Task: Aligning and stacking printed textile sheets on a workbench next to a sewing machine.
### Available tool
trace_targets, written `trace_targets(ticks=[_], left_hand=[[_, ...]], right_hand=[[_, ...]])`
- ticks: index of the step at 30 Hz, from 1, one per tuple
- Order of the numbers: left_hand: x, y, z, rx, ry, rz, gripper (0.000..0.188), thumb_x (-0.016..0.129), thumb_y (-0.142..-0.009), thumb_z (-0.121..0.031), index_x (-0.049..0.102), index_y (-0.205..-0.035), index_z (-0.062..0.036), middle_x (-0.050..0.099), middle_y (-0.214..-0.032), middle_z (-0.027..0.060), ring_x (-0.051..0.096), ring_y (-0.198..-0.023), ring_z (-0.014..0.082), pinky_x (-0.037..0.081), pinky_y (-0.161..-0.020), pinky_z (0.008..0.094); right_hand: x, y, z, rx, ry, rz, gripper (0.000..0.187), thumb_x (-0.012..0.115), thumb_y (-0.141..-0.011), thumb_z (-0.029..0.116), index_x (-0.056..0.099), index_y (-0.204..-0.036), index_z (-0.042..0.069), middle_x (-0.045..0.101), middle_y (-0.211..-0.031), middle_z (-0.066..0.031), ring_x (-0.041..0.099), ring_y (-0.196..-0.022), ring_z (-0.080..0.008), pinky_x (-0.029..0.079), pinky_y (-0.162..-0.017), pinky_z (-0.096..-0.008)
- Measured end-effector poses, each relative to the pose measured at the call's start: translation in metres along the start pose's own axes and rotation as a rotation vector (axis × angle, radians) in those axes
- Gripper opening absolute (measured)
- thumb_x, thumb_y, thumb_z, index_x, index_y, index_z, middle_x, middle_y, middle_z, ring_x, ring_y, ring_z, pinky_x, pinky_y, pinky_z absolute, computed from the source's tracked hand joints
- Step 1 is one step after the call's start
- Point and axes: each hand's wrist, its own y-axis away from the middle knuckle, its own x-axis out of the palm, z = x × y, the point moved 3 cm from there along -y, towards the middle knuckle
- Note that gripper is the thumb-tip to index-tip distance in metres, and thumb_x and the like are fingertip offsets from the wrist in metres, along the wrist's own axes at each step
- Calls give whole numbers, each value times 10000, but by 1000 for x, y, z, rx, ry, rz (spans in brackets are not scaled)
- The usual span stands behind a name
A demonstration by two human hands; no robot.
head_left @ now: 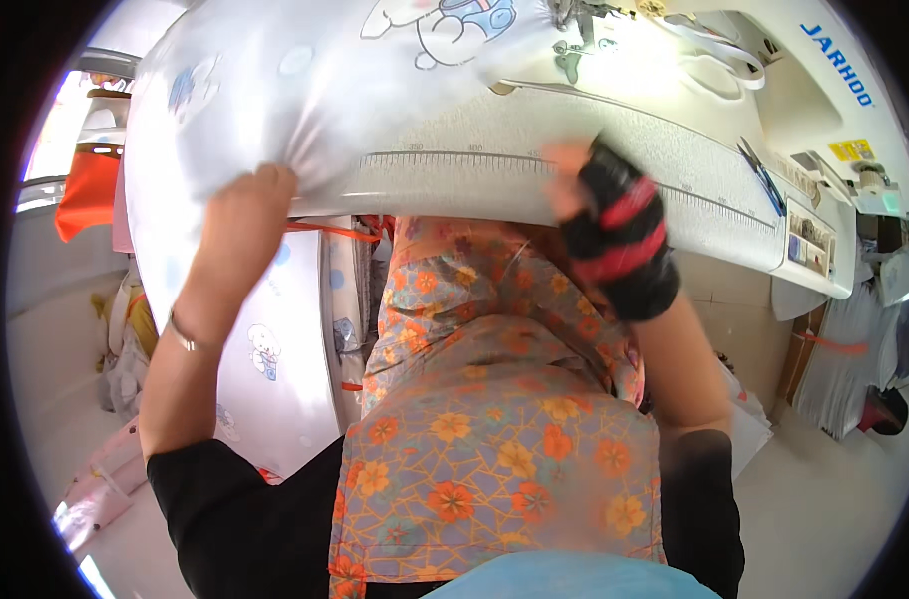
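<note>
Gripping creased, white cartoon-printed fabric at eleven o'clock, your left fingers are closed; I can't tell your blurred right fingers' state. A sewing machine stands at two.

I count two hands over here — one left hand and one right hand. I see two black sleeves, one black-and-red glove, one bracelet, one flowery apron, one sewing machine, one table — and one big white cloth on it.
</note>
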Motion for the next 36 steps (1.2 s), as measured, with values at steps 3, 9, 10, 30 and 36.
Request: trace_targets(ticks=[3,9,10,30,36], left_hand=[[-27,25,-51,160,370,196,161,560,-783,-43,599,-938,-64,643,-858,107,653,-808,300,524,-685,404],[-54,3,-130,589,524,526,95,582,-789,-121,620,-829,-44,629,-752,117,638,-697,341,511,-628,441],[-61,-14,-128,570,586,408,122,571,-811,-139,622,-852,-36,639,-791,123,639,-719,345,510,-641,452],[-22,-204,-124,66,549,-571,444,516,-945,-370,564,-1288,-94,515,-1374,160,473,-1290,300,338,-1089,503],[-31,-194,-127,88,543,-567,495,500,-952,-365,510,-1309,-22,448,-1433,184,392,-1359,315,311,-1089,559]], right_hand=[[42,37,31,467,-583,137,333,640,-858,102,623,-1186,44,674,-1011,-124,655,-915,-211,519,-809,-324],[115,78,43,988,-1088,235,418,670,-891,202,576,-1250,10,649,-1134,-62,580,-1097,-180,448,-959,-320],[114,74,43,908,-1059,133,382,689,-865,214,614,-1179,8,674,-1060,-83,607,-996,-186,478,-876,-324],[64,111,28,1259,-1042,186,397,699,-856,213,598,-1182,9,670,-1058,-88,598,-986,-170,493,-851,-329],[101,128,6,910,-597,329,421,729,-811,224,616,-1175,46,670,-1092,-107,610,-1047,-240,502,-876,-368]])
